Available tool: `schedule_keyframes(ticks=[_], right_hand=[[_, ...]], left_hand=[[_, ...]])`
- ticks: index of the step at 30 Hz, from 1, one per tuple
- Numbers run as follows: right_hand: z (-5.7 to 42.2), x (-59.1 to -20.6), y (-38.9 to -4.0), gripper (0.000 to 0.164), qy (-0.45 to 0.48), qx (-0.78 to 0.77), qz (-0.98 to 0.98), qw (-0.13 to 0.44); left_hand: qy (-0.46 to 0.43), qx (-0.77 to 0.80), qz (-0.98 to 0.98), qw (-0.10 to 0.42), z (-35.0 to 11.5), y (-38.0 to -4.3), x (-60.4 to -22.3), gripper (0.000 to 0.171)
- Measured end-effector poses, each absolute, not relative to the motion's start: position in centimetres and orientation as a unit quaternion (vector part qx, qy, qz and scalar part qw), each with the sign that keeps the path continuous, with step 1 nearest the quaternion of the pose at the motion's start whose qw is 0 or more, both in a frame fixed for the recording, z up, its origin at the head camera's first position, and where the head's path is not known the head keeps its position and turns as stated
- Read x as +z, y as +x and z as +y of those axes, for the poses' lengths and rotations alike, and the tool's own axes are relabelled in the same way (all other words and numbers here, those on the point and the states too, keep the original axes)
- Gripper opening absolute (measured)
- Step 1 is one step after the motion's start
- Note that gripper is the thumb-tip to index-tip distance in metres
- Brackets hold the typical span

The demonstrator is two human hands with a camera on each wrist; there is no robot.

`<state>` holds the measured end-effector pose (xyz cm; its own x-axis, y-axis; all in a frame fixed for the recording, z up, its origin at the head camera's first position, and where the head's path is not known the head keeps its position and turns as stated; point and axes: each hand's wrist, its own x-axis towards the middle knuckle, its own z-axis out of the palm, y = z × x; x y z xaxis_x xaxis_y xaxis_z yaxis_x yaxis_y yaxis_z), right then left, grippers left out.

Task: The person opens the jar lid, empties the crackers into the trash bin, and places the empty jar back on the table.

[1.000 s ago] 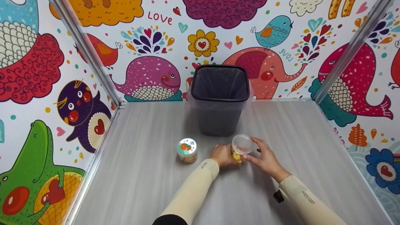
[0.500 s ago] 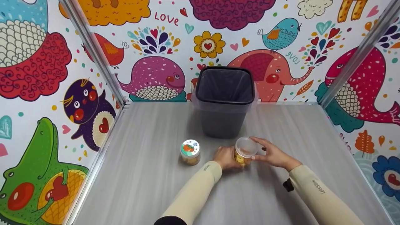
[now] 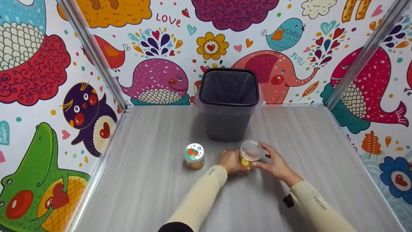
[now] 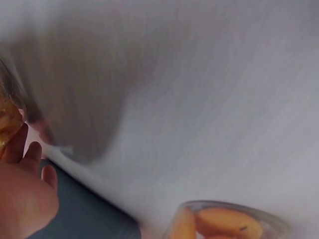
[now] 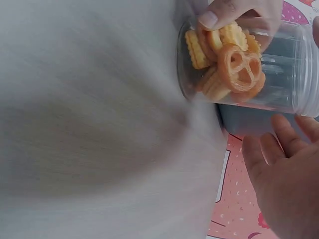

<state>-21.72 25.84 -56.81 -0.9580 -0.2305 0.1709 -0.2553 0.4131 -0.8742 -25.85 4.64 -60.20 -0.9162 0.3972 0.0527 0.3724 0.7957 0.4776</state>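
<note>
In the head view, a big dark bin (image 3: 228, 124) is standing near the back of the grey table (image 3: 145, 180), and a thin see-through bag (image 3: 257, 108) is hanging over its edge. The snack jar (image 3: 245, 162) is being held in front of the bin, a bit to the right. The left hand (image 3: 230, 161) is wrapping round the side of the snack jar, and the right hand (image 3: 277, 165) is holding the jar's clear top (image 3: 251, 150) between its thumb and fingers. Another jar (image 3: 195, 163) is standing in front of the bin, a bit to the left, wearing a white and green lid (image 3: 194, 151) with an orange picture. Behind the bin, a bright wall (image 3: 161, 80) is showing lots of animals. In the left wrist view, a bit of the snack jar is peeking in, and bent fingers are reaching up to it in front of the bin. In the right wrist view, yellow and brown cookies (image 5: 227, 69) are lying inside the snack jar. The left thumb (image 5: 227, 12) is pressing on its side, and the right fingers are curving near the rim; I cannot tell which ones are touching.
</note>
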Motion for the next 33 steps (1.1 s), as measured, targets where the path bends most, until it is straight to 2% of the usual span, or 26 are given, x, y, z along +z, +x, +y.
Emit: schedule_keyframes(ticks=[14, 19, 27, 30, 33], right_hand=[[26.2, -56.1, -22.5, 0.079, 0.189, 0.425, -0.884, 0.049], [27.1, -55.0, -23.6, 0.079, 0.224, 0.409, -0.885, 0.018], [28.1, -53.6, -25.0, 0.079, 0.246, 0.402, -0.879, -0.068], [28.0, -53.7, -24.8, 0.079, 0.245, 0.406, -0.877, -0.07], [27.4, -54.0, -24.3, 0.081, 0.231, 0.426, -0.873, -0.046]], left_hand=[[0.215, 0.243, 0.946, 0.013, 4.6, -25.9, -60.1, 0.062], [0.219, 0.241, 0.946, 0.009, 4.8, -25.8, -60.0, 0.062], [0.223, 0.244, 0.944, 0.02, 4.9, -25.6, -60.0, 0.066], [0.219, 0.247, 0.944, 0.028, 4.9, -25.7, -60.1, 0.065], [0.216, 0.25, 0.944, 0.026, 4.8, -26.0, -60.0, 0.063]])
